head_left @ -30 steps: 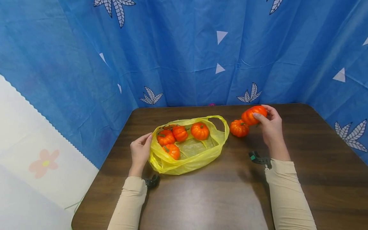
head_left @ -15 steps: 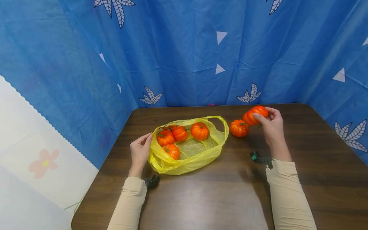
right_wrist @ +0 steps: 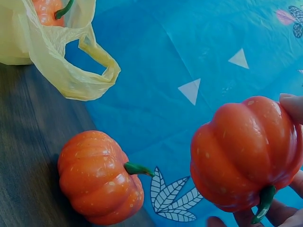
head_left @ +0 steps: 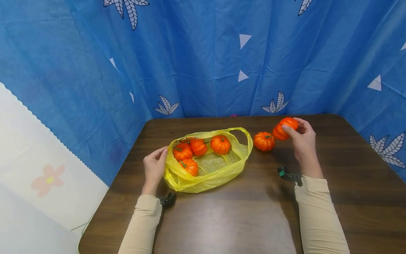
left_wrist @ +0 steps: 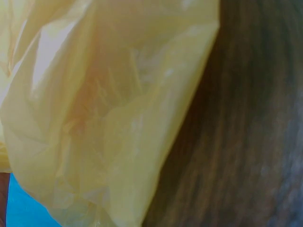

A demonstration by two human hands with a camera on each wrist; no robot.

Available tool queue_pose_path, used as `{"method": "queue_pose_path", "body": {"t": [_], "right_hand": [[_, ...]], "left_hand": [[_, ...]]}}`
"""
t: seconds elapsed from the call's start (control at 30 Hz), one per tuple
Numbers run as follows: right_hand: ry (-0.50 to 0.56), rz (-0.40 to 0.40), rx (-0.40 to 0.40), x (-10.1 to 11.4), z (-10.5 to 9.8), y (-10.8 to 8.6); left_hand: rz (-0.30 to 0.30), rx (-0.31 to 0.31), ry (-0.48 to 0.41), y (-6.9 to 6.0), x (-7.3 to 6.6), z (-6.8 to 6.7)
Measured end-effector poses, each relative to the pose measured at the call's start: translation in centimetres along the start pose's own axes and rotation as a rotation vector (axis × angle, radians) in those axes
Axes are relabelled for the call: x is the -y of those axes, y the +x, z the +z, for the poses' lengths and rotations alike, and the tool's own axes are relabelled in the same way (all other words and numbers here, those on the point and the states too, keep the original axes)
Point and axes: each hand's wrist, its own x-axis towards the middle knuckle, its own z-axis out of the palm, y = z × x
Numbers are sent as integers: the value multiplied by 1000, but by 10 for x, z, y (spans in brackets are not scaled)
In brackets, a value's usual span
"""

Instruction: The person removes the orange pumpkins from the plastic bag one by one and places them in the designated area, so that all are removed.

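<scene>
A yellow plastic bag (head_left: 203, 184) lies with its mouth spread wide on the table, several small orange pumpkins inside, among them one pumpkin (head_left: 220, 145) at the back. My left hand (head_left: 154, 167) pinches the bag's left rim between thumb and fingers. Over at the right, my right hand (head_left: 304, 141) grips another pumpkin (right_wrist: 246, 153), green stem pointing down in the right wrist view, held above the table. A loose pumpkin (head_left: 264, 141) rests on the table between the bag and that hand. In the left wrist view the bag's side (left_wrist: 113, 113) blocks sight of the left fingers.
The dark wooden table (head_left: 222, 222) ends at a blue patterned curtain (head_left: 203, 63) behind and to both sides. One bag handle (head_left: 246, 137) stands up at the bag's right end. A white cloth with a flower (head_left: 50, 180) hangs at the left.
The right hand has moved slightly to the right with its pumpkin, widening the gap from the loose pumpkin. The left hand and the bag look unmoved.
</scene>
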Motion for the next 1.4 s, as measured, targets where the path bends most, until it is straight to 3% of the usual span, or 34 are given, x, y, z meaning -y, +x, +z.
{"method": "queue_pose_path", "body": {"t": [0.23,0.83,1.1,1.4], "right_hand": [[49,3,16,-3,-1,1],[-130,86,-60,-5,-2,4],[-155,100,-21,-9,-6,9],[-261,159,-12,-14,-7,11]], "left_hand": [[6,-11,18,0,3,0],[-11,1,26,0,3,1],[-17,-1,25,0,3,1],[-5,-7,34,1,4,2]]}}
